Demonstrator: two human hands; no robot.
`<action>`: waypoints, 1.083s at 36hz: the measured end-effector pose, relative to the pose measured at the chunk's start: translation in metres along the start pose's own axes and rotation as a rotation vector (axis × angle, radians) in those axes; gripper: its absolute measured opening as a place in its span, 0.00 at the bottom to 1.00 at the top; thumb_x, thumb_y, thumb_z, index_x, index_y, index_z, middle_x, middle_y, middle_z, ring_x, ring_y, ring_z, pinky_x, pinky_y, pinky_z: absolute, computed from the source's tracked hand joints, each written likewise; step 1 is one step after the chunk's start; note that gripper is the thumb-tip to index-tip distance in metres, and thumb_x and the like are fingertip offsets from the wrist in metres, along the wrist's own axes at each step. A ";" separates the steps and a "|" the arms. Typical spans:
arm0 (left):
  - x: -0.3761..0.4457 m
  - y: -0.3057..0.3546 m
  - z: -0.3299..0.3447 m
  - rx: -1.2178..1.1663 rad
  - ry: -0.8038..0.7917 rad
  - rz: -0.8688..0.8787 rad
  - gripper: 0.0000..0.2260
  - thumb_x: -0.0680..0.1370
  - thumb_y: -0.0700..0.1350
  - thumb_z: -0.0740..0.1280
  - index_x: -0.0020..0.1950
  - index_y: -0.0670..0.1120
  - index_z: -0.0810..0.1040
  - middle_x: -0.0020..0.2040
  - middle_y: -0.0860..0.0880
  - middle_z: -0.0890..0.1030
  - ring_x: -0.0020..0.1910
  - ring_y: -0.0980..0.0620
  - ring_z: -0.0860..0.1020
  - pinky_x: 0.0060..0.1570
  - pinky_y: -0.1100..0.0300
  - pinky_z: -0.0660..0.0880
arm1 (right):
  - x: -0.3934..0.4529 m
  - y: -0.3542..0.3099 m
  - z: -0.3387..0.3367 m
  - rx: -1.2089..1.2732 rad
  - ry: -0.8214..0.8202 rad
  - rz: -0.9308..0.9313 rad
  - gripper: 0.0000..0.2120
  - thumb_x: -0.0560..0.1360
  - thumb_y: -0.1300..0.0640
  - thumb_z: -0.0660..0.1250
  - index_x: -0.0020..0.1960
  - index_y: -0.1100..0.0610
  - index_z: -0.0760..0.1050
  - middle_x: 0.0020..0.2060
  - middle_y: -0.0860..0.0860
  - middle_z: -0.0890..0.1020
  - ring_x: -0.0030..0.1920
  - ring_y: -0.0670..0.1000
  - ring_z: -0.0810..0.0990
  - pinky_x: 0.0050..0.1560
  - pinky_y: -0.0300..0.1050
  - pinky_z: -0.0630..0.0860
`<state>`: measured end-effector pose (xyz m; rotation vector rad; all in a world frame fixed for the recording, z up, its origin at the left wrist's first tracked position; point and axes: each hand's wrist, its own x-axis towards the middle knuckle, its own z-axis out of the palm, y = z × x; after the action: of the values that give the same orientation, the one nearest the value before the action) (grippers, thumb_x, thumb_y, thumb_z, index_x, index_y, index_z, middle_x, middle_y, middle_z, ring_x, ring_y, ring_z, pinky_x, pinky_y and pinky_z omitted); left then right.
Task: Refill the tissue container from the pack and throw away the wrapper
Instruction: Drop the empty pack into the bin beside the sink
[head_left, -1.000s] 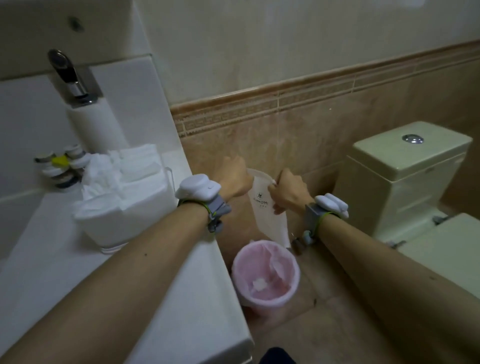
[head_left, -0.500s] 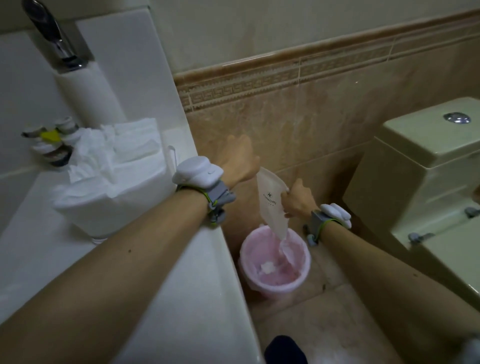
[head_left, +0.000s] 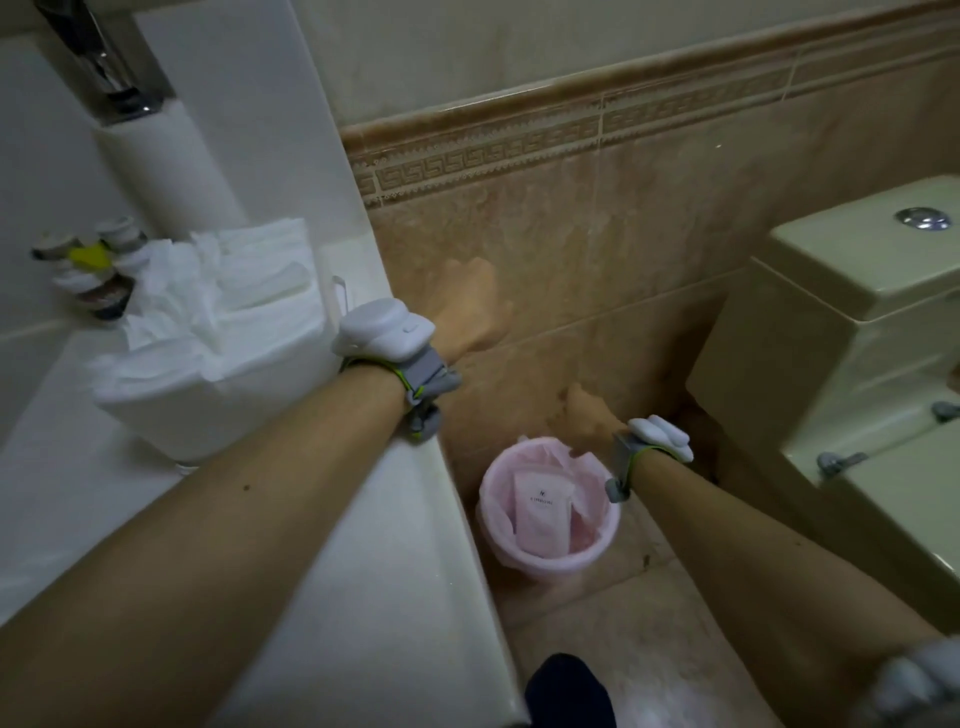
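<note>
Hidden or unclear: left hand (head_left: 470, 306), centre of frame, heavily blurred against the tan wall tiles (head_left: 597, 270); whether its fingers are loose or curled cannot be told. Right hand (head_left: 584, 415), just above the bin's rim, blurred; fingers look released and grasp nothing. Printed mark on the wrapper illegible. Small bottles (head_left: 88, 270) at left edge partly hidden behind tissues.

Wrapper (head_left: 543, 512): flat, pale, translucent pouch, standing tilted inside the pink-lined bin (head_left: 602, 551), lower centre.

Tissue container (head_left: 208, 384): left of centre, on the white counter (head_left: 363, 571), white tissues (head_left: 239, 291) heaped above its top.

Room: tiled floor (head_left: 649, 623); green toilet cistern (head_left: 852, 322) at right, cut off; paper roll (head_left: 166, 171) upper left.
</note>
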<state>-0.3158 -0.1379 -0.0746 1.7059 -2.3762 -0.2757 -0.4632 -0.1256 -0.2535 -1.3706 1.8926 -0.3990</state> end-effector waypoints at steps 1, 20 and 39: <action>-0.001 0.000 0.001 0.011 0.001 0.008 0.14 0.80 0.44 0.62 0.38 0.38 0.75 0.29 0.46 0.66 0.28 0.43 0.67 0.31 0.55 0.64 | -0.002 -0.005 -0.002 0.029 -0.006 -0.002 0.20 0.77 0.60 0.65 0.67 0.64 0.66 0.60 0.60 0.76 0.53 0.62 0.80 0.45 0.51 0.81; -0.075 -0.006 -0.096 -0.016 0.617 0.123 0.08 0.79 0.48 0.59 0.53 0.45 0.73 0.53 0.46 0.77 0.54 0.44 0.74 0.54 0.50 0.66 | -0.142 -0.182 -0.093 0.551 0.154 -0.363 0.12 0.80 0.53 0.60 0.43 0.58 0.77 0.31 0.52 0.78 0.23 0.47 0.68 0.23 0.34 0.64; -0.150 -0.133 -0.102 -0.545 0.290 -0.451 0.24 0.82 0.52 0.55 0.68 0.34 0.69 0.67 0.35 0.74 0.63 0.37 0.73 0.58 0.54 0.69 | -0.196 -0.241 -0.021 0.116 0.119 -0.360 0.16 0.80 0.57 0.56 0.53 0.68 0.76 0.44 0.64 0.83 0.36 0.58 0.79 0.31 0.44 0.75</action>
<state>-0.1203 -0.0407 -0.0204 1.8181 -1.5094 -0.6276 -0.2878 -0.0416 -0.0102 -1.6407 1.6836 -0.7707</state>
